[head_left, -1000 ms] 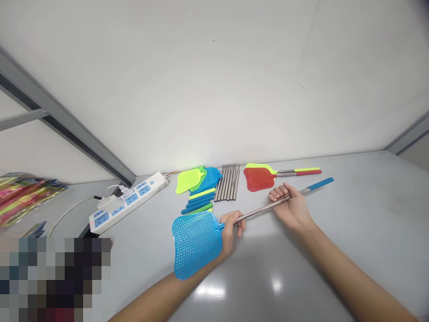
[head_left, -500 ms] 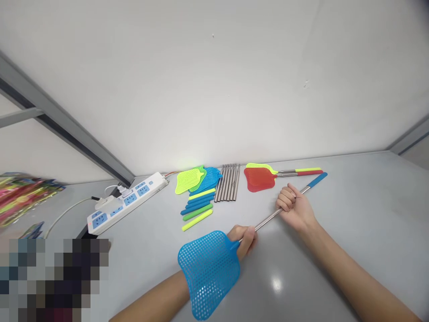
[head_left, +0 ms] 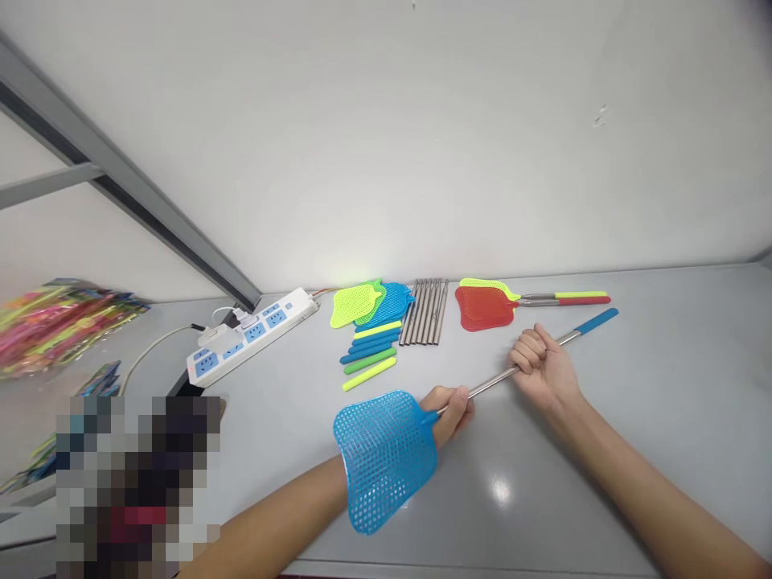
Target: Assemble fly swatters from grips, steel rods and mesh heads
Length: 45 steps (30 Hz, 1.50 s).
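A blue fly swatter (head_left: 389, 458) with a metal rod and a blue grip is held slantwise above the table by both hands. My left hand (head_left: 447, 410) is closed round the rod just behind the perforated blue head. Farther up, my right hand (head_left: 543, 366) wraps the rod below the blue grip (head_left: 597, 321). Behind my right hand lie a red fly swatter (head_left: 486, 309) and a yellow one (head_left: 564, 295), side by side. Left of these are several bare metal rods (head_left: 424, 314), loose coloured grips (head_left: 370, 374), and yellow, green and blue swatter heads (head_left: 354, 305).
A white power strip (head_left: 253, 338) with plugs and cables lies on the grey table (head_left: 681, 362) at left. Packaged colourful items (head_left: 66, 322) sit beyond a grey metal frame (head_left: 126, 177). A white wall (head_left: 434, 137) closes off the back. A pixelated patch hides the lower left.
The view has shifted, so the table's things appear farther right and slightly higher, and its front edge now shows. Both hands keep their hold on the blue fly swatter.
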Motion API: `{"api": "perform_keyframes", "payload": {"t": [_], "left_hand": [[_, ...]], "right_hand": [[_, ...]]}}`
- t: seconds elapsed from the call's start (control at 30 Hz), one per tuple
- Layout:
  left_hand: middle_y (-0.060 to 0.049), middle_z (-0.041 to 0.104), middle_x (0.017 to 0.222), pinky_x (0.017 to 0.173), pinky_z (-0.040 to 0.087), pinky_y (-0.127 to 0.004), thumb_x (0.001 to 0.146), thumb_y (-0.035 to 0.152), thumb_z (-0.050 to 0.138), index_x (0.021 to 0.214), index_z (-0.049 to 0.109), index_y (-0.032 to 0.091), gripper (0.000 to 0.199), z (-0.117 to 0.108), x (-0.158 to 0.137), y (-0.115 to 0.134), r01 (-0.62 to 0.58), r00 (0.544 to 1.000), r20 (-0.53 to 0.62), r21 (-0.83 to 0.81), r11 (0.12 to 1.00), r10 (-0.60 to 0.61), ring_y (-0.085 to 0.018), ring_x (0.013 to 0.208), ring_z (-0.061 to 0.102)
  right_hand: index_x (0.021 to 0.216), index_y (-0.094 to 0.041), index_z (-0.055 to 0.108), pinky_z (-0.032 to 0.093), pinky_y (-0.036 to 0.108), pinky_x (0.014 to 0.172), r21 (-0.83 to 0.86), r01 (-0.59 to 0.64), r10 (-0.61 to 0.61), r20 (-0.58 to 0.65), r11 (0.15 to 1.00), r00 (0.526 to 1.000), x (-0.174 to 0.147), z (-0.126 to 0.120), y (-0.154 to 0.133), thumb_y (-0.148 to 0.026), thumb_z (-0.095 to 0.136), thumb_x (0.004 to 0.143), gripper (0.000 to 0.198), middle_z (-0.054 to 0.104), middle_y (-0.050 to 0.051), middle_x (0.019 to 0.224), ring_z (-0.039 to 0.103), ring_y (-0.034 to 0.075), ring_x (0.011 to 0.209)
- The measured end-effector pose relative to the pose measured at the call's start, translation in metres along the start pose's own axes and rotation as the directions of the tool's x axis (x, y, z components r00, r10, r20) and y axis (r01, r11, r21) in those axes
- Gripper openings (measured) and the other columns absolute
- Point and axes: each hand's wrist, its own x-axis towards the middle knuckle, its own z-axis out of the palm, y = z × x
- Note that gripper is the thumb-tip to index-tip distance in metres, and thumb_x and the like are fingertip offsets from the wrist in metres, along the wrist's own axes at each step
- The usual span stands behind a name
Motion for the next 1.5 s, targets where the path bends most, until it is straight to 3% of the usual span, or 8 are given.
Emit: {"api": "perform_keyframes", "payload": {"t": [0.3, 0.43, 0.6, 1.03, 1.3, 1.5], "left_hand": [[0.002, 0.034, 0.038, 0.044, 0.022, -0.024, 0.081, 0.047, 0.032, 0.040, 0.042, 0.021, 0.050, 0.003, 0.002, -0.009, 0.040, 0.999, -0.024, -0.079, 0.996, -0.042, -0.012, 0.040, 0.030], [0.001, 0.032, 0.038, 0.043, 0.021, -0.025, 0.083, 0.045, 0.030, 0.041, 0.041, 0.022, 0.049, 0.003, 0.002, -0.013, 0.050, 0.999, 0.023, -0.132, 0.990, -0.047, -0.012, 0.038, 0.029], [0.001, 0.031, 0.037, 0.041, 0.019, -0.025, 0.085, 0.043, 0.024, 0.042, 0.039, 0.021, 0.050, 0.005, 0.004, -0.016, 0.055, 0.998, 0.034, -0.068, 0.996, -0.053, -0.011, 0.037, 0.029], [0.001, 0.029, 0.039, 0.044, 0.024, -0.025, 0.084, 0.046, 0.022, 0.042, 0.035, 0.021, 0.051, 0.003, 0.005, -0.016, 0.069, 0.997, 0.042, -0.034, 0.997, -0.068, -0.011, 0.039, 0.030], [0.003, 0.029, 0.034, 0.042, 0.026, -0.023, 0.084, 0.046, 0.012, 0.040, 0.034, 0.019, 0.056, -0.004, 0.016, -0.010, 0.146, 0.988, 0.045, 0.027, 0.989, -0.147, -0.009, 0.037, 0.031], [0.003, 0.035, 0.041, 0.047, 0.028, -0.022, 0.085, 0.044, 0.019, 0.045, 0.037, 0.016, 0.052, -0.007, 0.016, -0.003, 0.058, 0.977, 0.201, 0.082, 0.995, -0.074, -0.008, 0.043, 0.035]], "right_hand": [[0.053, -0.019, 0.020, 0.028, 0.015, 0.032, 0.013, 0.003, -0.003, -0.032, 1.000, 0.999, -0.002, 0.000, 0.009, -0.021, 0.034, 0.087, 0.037, 0.011, -0.008, 0.044, 0.015, 0.006, 0.033], [0.053, -0.019, 0.023, 0.028, 0.016, 0.033, 0.082, -0.013, 0.016, -0.042, 0.997, 0.999, -0.004, 0.001, 0.013, -0.022, 0.036, 0.086, 0.036, 0.011, -0.009, 0.043, 0.015, 0.006, 0.034], [0.053, -0.019, 0.023, 0.028, 0.017, 0.033, 0.151, -0.046, 0.053, -0.043, 0.987, 0.998, -0.007, 0.004, 0.019, -0.021, 0.038, 0.085, 0.035, 0.010, -0.009, 0.043, 0.013, 0.006, 0.034], [0.053, -0.019, 0.025, 0.028, 0.017, 0.035, 0.047, -0.028, 0.030, -0.030, 0.998, 0.999, -0.015, 0.006, 0.028, -0.022, 0.044, 0.083, 0.036, 0.012, -0.009, 0.043, 0.015, 0.006, 0.034], [0.054, -0.019, 0.024, 0.030, 0.020, 0.040, 0.191, -0.125, 0.122, 0.030, 0.974, 0.992, -0.019, 0.010, 0.032, -0.017, 0.045, 0.081, 0.034, 0.015, -0.009, 0.045, 0.021, 0.006, 0.036], [0.054, -0.018, 0.028, 0.037, 0.021, 0.047, 0.167, -0.295, 0.283, 0.089, 0.941, 0.955, -0.032, 0.017, 0.045, -0.029, 0.047, 0.081, 0.035, 0.021, -0.008, 0.047, 0.028, 0.006, 0.041]]}}
